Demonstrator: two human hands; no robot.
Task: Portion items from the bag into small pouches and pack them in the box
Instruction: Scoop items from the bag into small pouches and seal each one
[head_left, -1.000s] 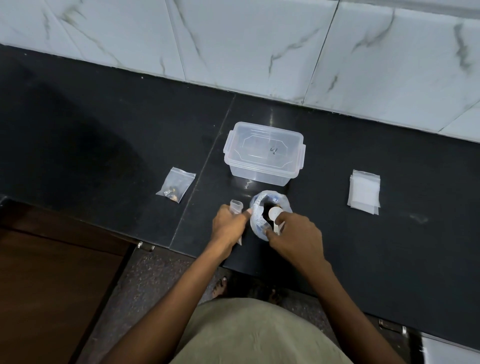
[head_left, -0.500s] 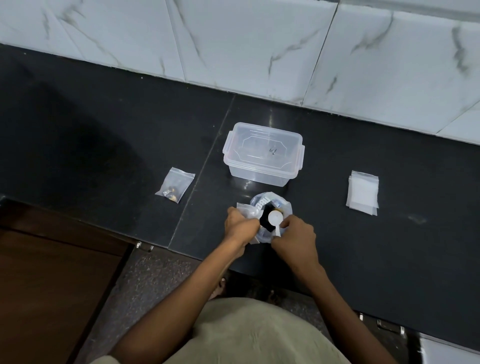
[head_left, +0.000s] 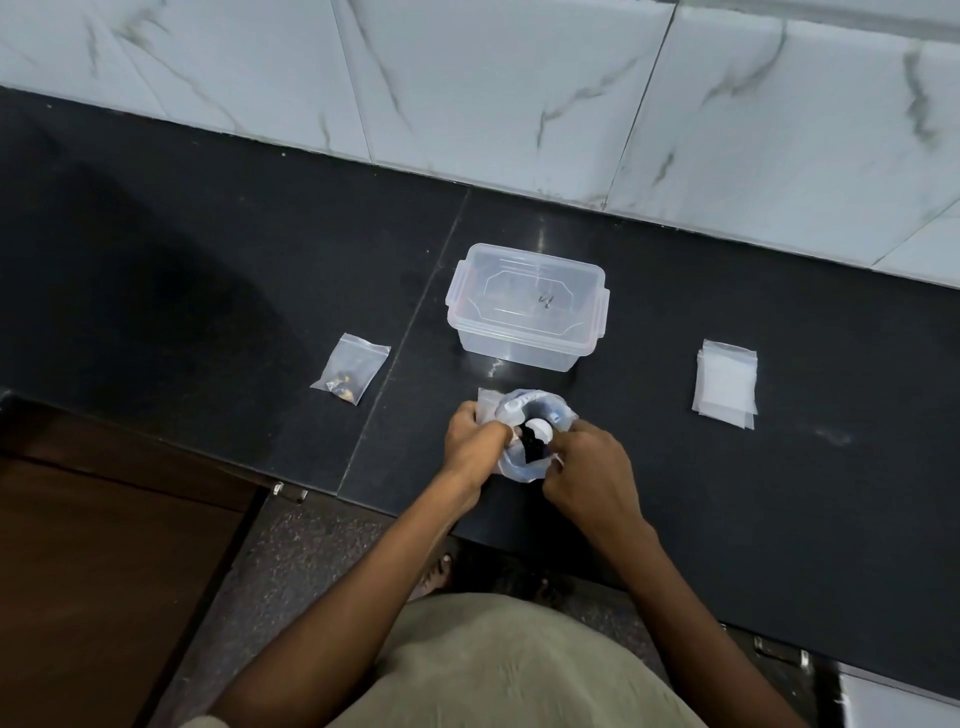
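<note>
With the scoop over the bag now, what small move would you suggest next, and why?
Probably tip the scoop into the small pouch held by the left hand: the right hand holds the scoop above the bag, beside that pouch.

Place: looks like a home kitchen, or a similar tiled domestic work area.
Counter: a polished black stone countertop (head_left: 727, 493), speckled and glossy, with a seam running across it.
Wall: large white marble-look tiles (head_left: 493, 93) with grey veining, meeting the counter at the back.
Below: a dark brown wooden cabinet front (head_left: 104, 571) under the counter's edge, with small metal fittings (head_left: 291, 491) at the corner.
Floor: speckled dark stone (head_left: 291, 571); a bare foot (head_left: 434, 577) stands on it.
Household goods: a clear plastic snap-lid storage box (head_left: 524, 312) sits on the counter, the sort kept in kitchens.
</note>
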